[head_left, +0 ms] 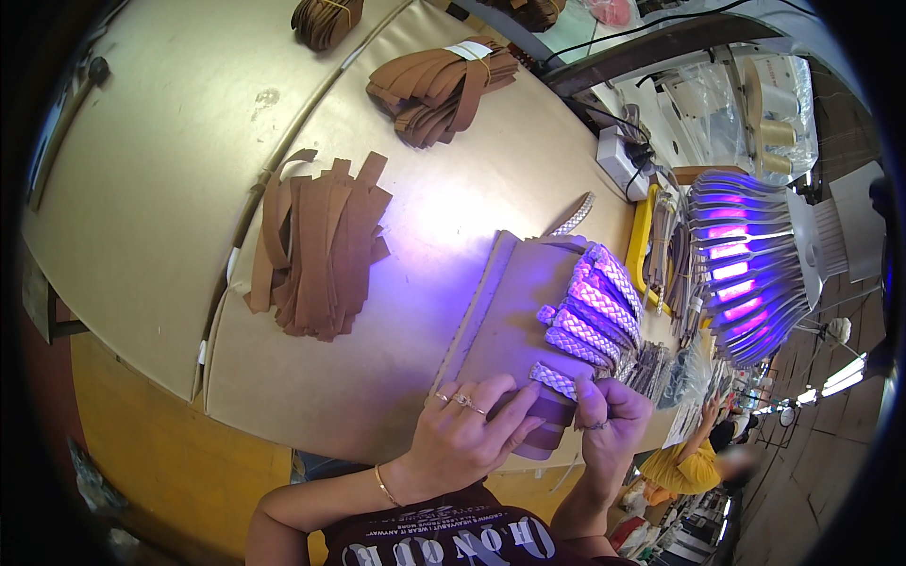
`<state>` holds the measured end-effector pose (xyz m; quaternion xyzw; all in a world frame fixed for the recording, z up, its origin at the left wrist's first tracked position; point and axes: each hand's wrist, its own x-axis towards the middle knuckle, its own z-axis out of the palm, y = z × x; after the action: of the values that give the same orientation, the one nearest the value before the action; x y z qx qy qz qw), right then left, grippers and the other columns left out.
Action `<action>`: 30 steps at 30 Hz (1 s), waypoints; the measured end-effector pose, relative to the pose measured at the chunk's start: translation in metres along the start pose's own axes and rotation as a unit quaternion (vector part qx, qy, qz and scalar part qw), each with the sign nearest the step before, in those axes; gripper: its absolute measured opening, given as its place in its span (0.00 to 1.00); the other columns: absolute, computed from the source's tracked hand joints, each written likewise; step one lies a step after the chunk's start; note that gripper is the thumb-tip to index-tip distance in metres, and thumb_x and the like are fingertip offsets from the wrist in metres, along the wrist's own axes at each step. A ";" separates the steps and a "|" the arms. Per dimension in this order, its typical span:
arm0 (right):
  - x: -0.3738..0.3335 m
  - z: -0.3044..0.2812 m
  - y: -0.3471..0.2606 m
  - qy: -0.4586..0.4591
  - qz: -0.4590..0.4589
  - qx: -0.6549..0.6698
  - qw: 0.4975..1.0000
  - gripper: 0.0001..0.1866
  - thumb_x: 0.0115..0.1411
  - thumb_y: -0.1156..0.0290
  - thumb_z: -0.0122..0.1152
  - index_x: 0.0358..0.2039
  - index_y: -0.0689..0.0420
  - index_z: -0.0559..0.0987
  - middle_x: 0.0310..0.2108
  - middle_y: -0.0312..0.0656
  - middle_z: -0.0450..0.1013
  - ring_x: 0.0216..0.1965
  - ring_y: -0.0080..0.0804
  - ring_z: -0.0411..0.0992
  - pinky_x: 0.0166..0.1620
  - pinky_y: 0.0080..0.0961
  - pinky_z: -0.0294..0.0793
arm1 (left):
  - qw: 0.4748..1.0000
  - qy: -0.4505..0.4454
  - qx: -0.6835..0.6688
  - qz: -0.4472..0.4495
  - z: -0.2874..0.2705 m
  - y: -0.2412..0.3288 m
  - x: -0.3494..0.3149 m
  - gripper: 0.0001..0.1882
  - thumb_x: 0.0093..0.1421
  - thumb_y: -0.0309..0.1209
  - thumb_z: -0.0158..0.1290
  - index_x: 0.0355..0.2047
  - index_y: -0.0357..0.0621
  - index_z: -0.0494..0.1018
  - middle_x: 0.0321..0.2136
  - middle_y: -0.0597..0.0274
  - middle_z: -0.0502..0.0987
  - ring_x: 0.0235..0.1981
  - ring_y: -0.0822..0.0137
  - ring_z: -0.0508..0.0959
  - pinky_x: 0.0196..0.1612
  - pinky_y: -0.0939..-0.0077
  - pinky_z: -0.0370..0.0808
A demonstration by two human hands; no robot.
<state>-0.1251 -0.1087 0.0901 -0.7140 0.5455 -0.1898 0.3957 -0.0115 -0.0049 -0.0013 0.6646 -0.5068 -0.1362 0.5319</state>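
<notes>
My right hand pinches one end of a short braided strap, its fingers curled closed at the strap's right end. Beside it, my left hand has its fingers stretched out over the brown strips on the near part of a tan board; the fingertips are close to the strap's lower side. More braided straps lie side by side on the board just beyond, lit purple by the lamp. A further braided strap lies past the board's far edge.
Purple-glowing finned lamp overhangs from the right. Brown strip bundles lie on the padded beige table. Along the right are a yellow tray and a white power socket. A person in yellow is farther right.
</notes>
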 end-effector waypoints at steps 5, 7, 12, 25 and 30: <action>0.000 0.000 0.001 0.006 0.014 0.003 1.000 0.17 0.61 0.69 0.66 0.18 0.64 0.77 0.14 0.28 0.67 0.18 0.11 0.60 0.22 0.13 0.56 | 1.000 0.008 -0.009 -0.006 0.002 0.000 0.000 0.18 0.55 0.35 0.62 0.45 0.46 0.80 0.37 0.64 0.73 0.26 0.67 0.74 0.31 0.71 0.71; 0.000 -0.001 0.002 0.009 0.016 0.003 1.000 0.17 0.61 0.69 0.67 0.18 0.64 0.77 0.14 0.28 0.67 0.18 0.11 0.59 0.22 0.13 0.55 | 1.000 0.005 -0.011 -0.010 0.002 0.001 0.000 0.17 0.54 0.35 0.63 0.45 0.46 0.80 0.36 0.64 0.73 0.27 0.68 0.74 0.32 0.72 0.70; 0.001 -0.001 0.008 0.012 0.001 -0.013 1.000 0.16 0.60 0.69 0.67 0.19 0.65 0.78 0.14 0.28 0.67 0.19 0.11 0.59 0.22 0.14 0.55 | 1.000 0.004 -0.011 -0.013 0.003 0.001 0.001 0.17 0.55 0.35 0.63 0.45 0.46 0.80 0.36 0.64 0.74 0.28 0.67 0.76 0.32 0.72 0.71; 0.008 -0.008 0.006 -0.036 -0.002 -0.048 0.998 0.14 0.60 0.66 0.68 0.25 0.65 0.82 0.15 0.33 0.71 0.19 0.13 0.64 0.23 0.17 0.63 | 1.000 -0.017 -0.004 -0.022 0.003 0.003 0.009 0.22 0.58 0.38 0.60 0.52 0.46 0.77 0.36 0.59 0.74 0.26 0.64 0.75 0.31 0.69 0.73; 0.015 -0.038 0.017 -0.072 0.006 -0.046 0.996 0.17 0.58 0.62 0.70 0.24 0.64 0.81 0.15 0.37 0.73 0.19 0.17 0.67 0.24 0.20 0.66 | 0.999 -0.039 0.003 -0.029 -0.001 0.003 0.011 0.21 0.57 0.35 0.62 0.51 0.47 0.78 0.35 0.57 0.74 0.26 0.63 0.75 0.31 0.69 0.73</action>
<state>-0.1579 -0.1384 0.0977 -0.7401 0.5278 -0.1099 0.4021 -0.0080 -0.0129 0.0056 0.6750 -0.5081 -0.1762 0.5052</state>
